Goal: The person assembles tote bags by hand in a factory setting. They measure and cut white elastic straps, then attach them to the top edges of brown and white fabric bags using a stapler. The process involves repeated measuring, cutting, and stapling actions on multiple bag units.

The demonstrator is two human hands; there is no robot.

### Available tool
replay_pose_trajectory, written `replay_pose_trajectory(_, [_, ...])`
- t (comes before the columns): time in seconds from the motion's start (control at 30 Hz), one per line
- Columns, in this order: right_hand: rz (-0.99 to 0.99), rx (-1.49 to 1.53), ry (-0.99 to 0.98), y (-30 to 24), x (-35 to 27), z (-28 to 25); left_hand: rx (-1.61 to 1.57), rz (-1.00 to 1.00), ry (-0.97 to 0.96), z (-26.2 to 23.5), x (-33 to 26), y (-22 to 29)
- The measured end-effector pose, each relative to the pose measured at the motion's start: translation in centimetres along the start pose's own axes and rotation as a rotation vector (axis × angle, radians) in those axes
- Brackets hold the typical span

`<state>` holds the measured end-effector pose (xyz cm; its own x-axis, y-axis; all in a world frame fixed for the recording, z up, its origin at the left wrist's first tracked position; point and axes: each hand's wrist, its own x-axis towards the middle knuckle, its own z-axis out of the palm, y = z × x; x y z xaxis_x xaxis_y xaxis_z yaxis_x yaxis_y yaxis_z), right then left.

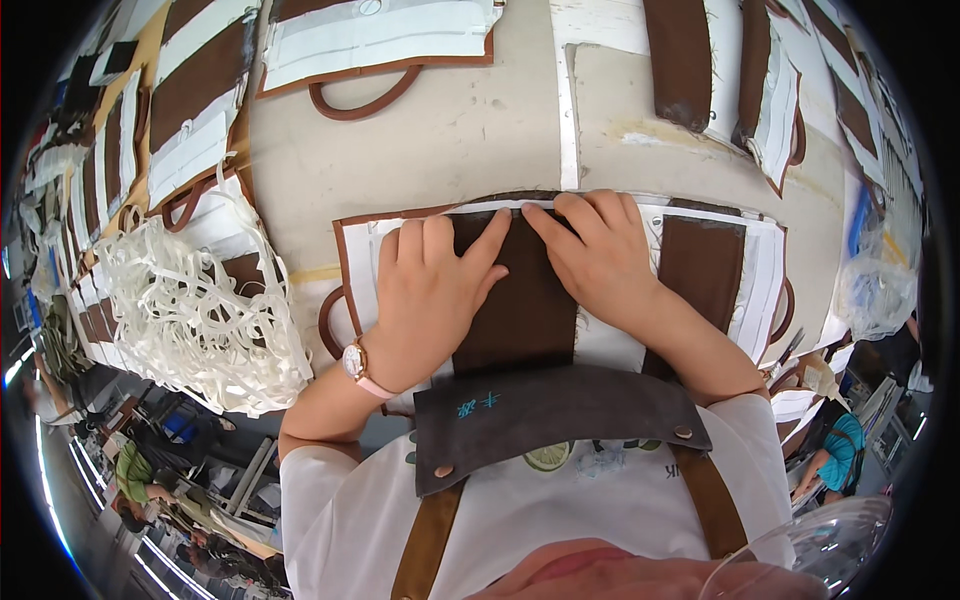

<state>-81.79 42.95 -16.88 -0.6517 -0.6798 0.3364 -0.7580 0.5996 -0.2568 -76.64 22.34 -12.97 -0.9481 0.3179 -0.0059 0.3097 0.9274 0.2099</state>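
Observation:
In front of me a brown-and-white bag panel [515, 300] lies flat on the table, its inner side up, with a brown handle [328, 325] at its left and another at its right. My left hand [425, 290] rests on the panel, index finger stretched to the far edge and thumb apart. My right hand [605, 260] lies opposite, its index fingertip close to the left one on a thin white strip [520, 206] along that edge. Its other fingers reach across the edge. Both hands press from above; neither grips a tool.
A heap of tangled white strips [200, 300] sits at the left. Similar bag panels lie at the upper left [200, 90], top [385, 55] and upper right [680, 60]. A clear plastic bag [880, 280] is at the right. Other people work in the background on both sides.

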Motion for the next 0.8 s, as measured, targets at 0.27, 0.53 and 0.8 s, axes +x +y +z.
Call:
replay_pose_trajectory(0.27, [0.089,0.315,-0.027,0.3,3.5,-0.1,-0.053,-0.031,-0.008,-0.3,0.1,-0.4])
replay_pose_trajectory(0.53, [0.127,0.354,-0.2,0.1,5.2,0.9,-0.11,-0.007,0.036,0.4,-1.0,-1.0])
replay_pose_trajectory(0.8, [-0.033,0.474,-0.192,0.3,4.9,1.2,-0.042,-0.005,0.043,0.8,-1.3,-1.3])
